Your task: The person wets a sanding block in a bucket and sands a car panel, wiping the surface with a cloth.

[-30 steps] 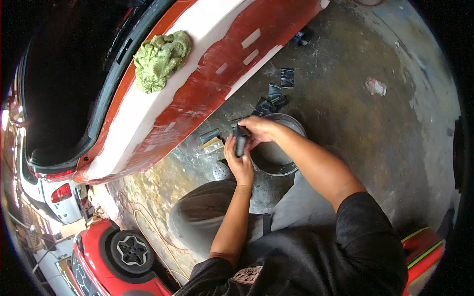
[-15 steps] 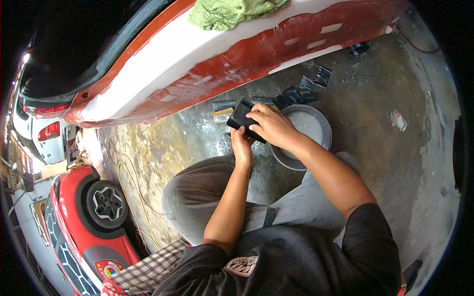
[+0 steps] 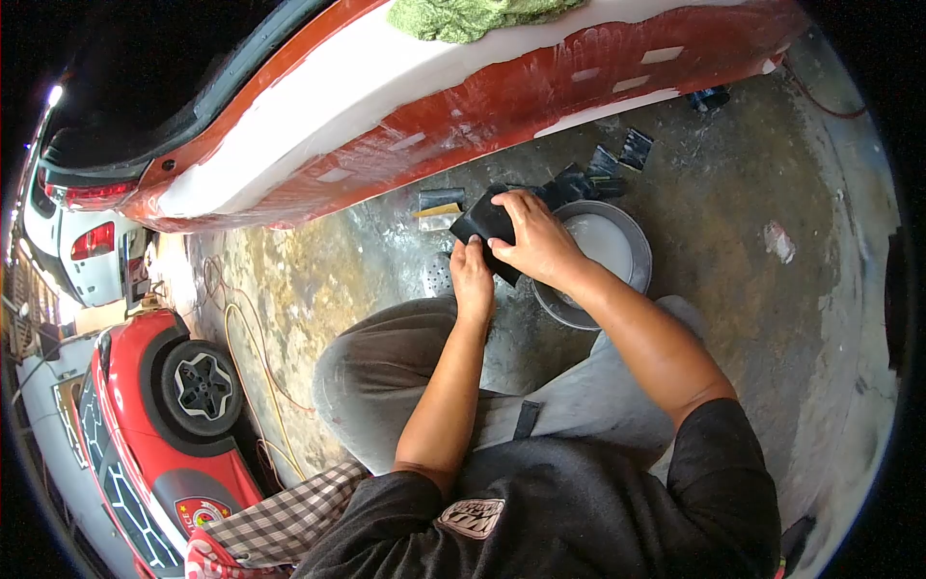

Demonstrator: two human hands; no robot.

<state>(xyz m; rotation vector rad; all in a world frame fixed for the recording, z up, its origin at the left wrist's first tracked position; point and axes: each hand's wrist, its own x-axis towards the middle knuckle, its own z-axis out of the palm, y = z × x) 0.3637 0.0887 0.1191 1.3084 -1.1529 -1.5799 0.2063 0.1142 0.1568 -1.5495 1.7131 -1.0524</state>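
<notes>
By the basin (image 3: 640, 253), left hand (image 3: 472, 282) and right hand (image 3: 537, 245) pinch a black sheet (image 3: 487, 221). It has turned, baring its broad face.

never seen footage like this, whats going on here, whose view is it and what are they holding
There's no machine: the picture comes from a camera worn on someone's head, looking forward and down at their own bare left hand and right hand. Both hold a thin, black, flexible-looking sheet. On the stained, concrete-looking floor stands a round grey basin of cloudy whitish liquid, with dark, roughly rectangular pieces lying nearby. Ahead is a large red-and-white car panel, with a crumpled green cloth on it.
</notes>
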